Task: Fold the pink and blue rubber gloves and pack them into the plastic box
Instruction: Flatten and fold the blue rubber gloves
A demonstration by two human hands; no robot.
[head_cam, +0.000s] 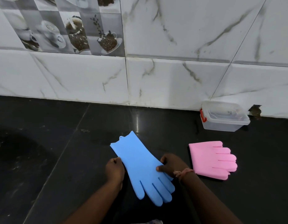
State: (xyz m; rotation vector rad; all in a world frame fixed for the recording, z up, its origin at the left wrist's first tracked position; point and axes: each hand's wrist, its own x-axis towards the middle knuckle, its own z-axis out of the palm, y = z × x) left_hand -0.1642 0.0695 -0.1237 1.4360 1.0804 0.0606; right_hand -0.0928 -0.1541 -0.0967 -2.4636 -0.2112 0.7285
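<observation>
A blue rubber glove [140, 165] lies flat and unfolded on the black floor, cuff toward the wall, fingers toward me. My left hand [115, 169] pinches its left edge at mid-length. My right hand [171, 165] pinches its right edge, thumb on top of the glove. To the right lies the pink glove [211, 160], folded over, its fingers pointing right. The clear plastic box [224, 118] with a red latch stands open against the wall at the far right, with no lid on it.
A white marble-tiled wall [172, 75] runs along the back of the black tiled floor [59, 143]. A broken hole [255, 110] in the wall base sits just right of the box. A thread band circles my right wrist [183, 172].
</observation>
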